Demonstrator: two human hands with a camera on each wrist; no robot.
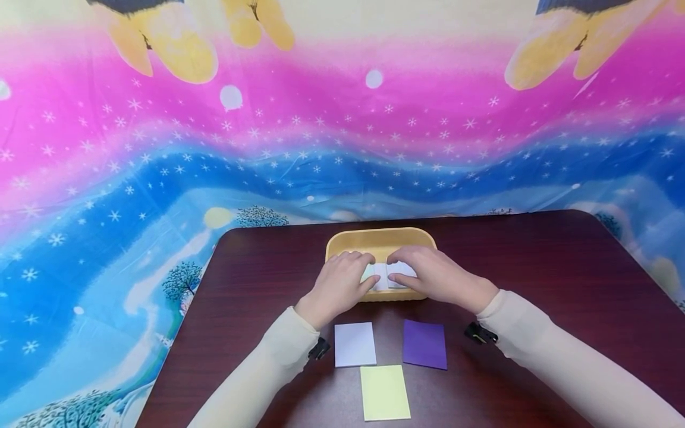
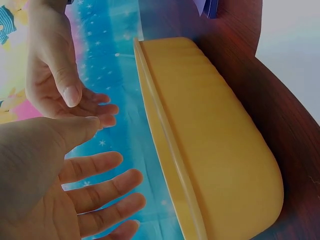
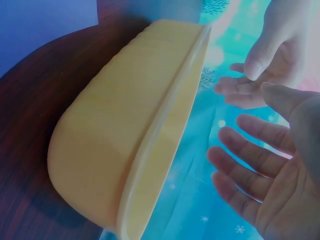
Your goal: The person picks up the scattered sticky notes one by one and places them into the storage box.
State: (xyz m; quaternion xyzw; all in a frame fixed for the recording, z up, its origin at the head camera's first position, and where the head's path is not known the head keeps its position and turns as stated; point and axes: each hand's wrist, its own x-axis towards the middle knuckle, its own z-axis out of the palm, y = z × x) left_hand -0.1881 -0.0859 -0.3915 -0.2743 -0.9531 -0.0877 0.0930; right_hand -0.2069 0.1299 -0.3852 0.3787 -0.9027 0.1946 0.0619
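A yellow plastic bin stands near the far edge of the table, with white sticky-note pads and a bit of pale green inside. My left hand hovers over the bin's left half, my right hand over its right half. Both wrist views show bare palms and loosely bent fingers, holding nothing. In the left wrist view the left hand is just above the bin's rim. The right hand is likewise above the rim in the right wrist view. Part of the bin's contents is hidden behind the hands.
On the dark wooden table, in front of the bin, lie a white pad, a purple pad and a pale yellow pad. A colourful printed cloth hangs behind the table.
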